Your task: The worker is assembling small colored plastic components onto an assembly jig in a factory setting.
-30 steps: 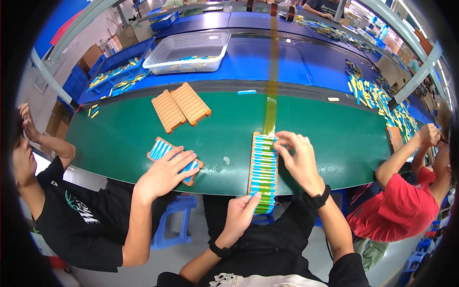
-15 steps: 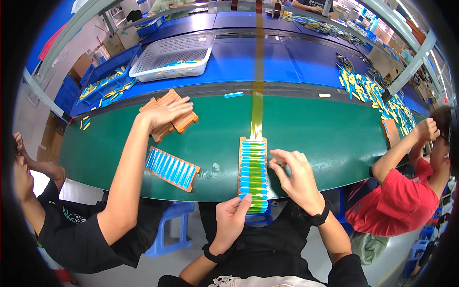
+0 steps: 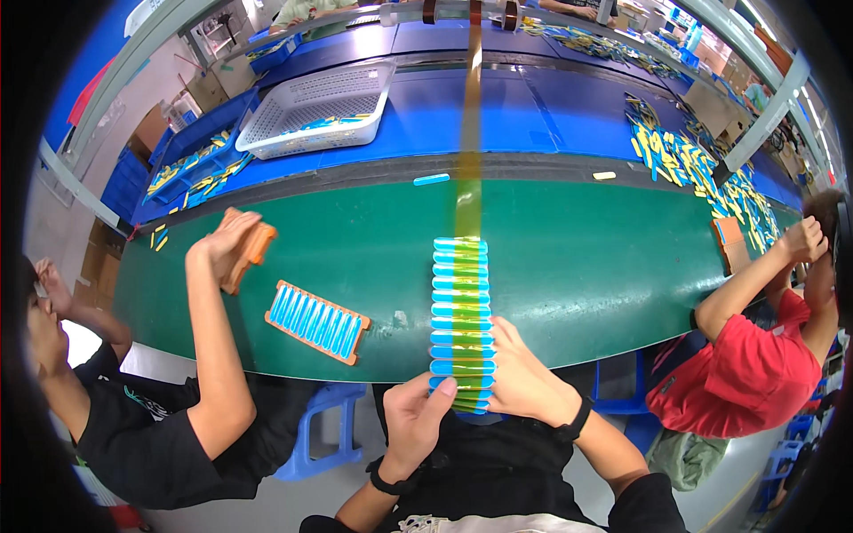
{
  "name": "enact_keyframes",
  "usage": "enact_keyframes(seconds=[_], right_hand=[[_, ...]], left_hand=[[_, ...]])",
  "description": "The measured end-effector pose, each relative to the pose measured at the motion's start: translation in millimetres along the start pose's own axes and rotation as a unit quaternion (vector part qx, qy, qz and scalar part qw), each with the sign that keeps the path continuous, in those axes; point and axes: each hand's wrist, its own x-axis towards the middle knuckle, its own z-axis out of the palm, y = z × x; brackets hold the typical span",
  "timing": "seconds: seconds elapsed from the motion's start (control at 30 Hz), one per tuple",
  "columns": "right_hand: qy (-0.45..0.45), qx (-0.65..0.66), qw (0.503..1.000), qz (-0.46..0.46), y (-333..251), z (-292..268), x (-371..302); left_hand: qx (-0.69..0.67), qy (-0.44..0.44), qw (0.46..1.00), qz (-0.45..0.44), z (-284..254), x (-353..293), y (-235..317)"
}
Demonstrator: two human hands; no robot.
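Note:
My left hand (image 3: 418, 422) is closed on the near end of a row of flat blue sticks (image 3: 460, 324), its thumb lying on top. A yellow-green see-through tape (image 3: 468, 204) runs down the row's middle and stretches away over the table. From the right, my right hand (image 3: 533, 377) reaches beneath the row, and its fingers are mostly hidden there. No orange tray shows under the sticks in this view. To the left, an orange tray (image 3: 354, 349) filled with blue sticks lies on the green table (image 3: 569, 258).
At left, a co-worker's hand (image 3: 227, 238) holds orange trays (image 3: 253, 255). A white basket (image 3: 315, 138) and a blue bin (image 3: 200, 147) stand beyond. Loose yellow and blue sticks (image 3: 693, 160) pile at the far right, near another person in a red shirt (image 3: 755, 364).
My right hand has moved from beside the row to beneath it. The orange tray under the row no longer shows. The co-worker's hand has carried orange trays left.

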Motion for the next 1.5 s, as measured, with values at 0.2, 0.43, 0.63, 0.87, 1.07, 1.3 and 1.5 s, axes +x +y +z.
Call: enact_keyframes(seconds=[0.2,0.43,0.63,0.87,1.07,1.3,1.5], right_hand=[[0.04,-0.086,0.995,0.006,8.4,4.2,5.0],[0.102,-0.229,0.955,0.159,65.1,-54.7,-4.3],[0.132,-0.347,0.885,0.282,123.1,-58.3,-3.5],[0.002,0.166,0.98,-0.107,23.1,1.3,78.9],[0.053,-0.075,0.987,-0.135,-15.7,84.7,138.3],[0.045,0.001,0.995,-0.092,-16.2,83.0,144.6],[0.075,-0.002,0.993,-0.09,-0.3,53.7,114.2]], left_hand=[[-0.046,-0.072,0.996,-0.032,-3.3,7.9,-6.3],[-0.083,-0.066,0.994,-0.038,-23.7,7.6,-7.7],[-0.098,-0.083,0.992,-0.005,-27.3,-1.6,-4.1],[-0.096,-0.085,0.992,0.001,-39.5,1.0,7.2],[0.014,-0.069,0.993,0.094,-40.1,7.1,30.2],[0.023,-0.058,0.997,0.041,-41.9,10.4,21.6],[0.022,-0.047,0.998,0.04,-37.3,20.1,8.8]])
